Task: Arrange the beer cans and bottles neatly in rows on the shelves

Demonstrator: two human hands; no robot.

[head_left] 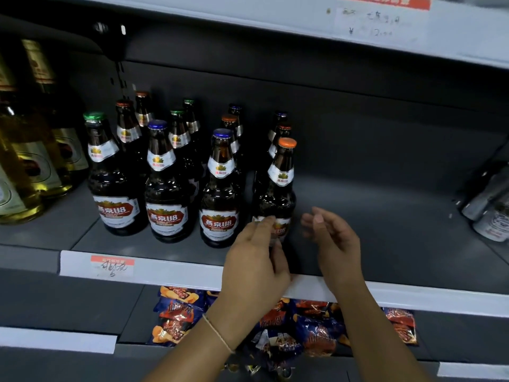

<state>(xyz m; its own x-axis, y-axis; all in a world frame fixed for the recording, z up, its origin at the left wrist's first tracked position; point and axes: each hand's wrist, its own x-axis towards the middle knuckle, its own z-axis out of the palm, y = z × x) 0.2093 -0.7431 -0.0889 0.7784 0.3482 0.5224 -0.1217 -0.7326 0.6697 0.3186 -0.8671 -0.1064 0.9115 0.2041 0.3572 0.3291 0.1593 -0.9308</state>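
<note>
Several brown beer bottles with red and white labels stand in rows on the grey shelf (385, 230). The front-right one, an orange-capped bottle (279, 186), stands upright at the end of the front row. My left hand (256, 260) lies against its lower label, fingers touching the glass. My right hand (333, 244) hovers just to the right of that bottle with relaxed, slightly curled fingers, holding nothing. To the left in the front row stand a blue-capped bottle (220, 188), another blue-capped bottle (165, 186) and a green-capped bottle (111, 175).
Tall yellow bottles (30, 166) stand at the far left of the shelf. Silver cans (493, 210) lie at the far right edge. The shelf part right of the brown bottles is bare. Snack packets (289, 326) fill the shelf below. A price tag (113, 266) sits on the shelf lip.
</note>
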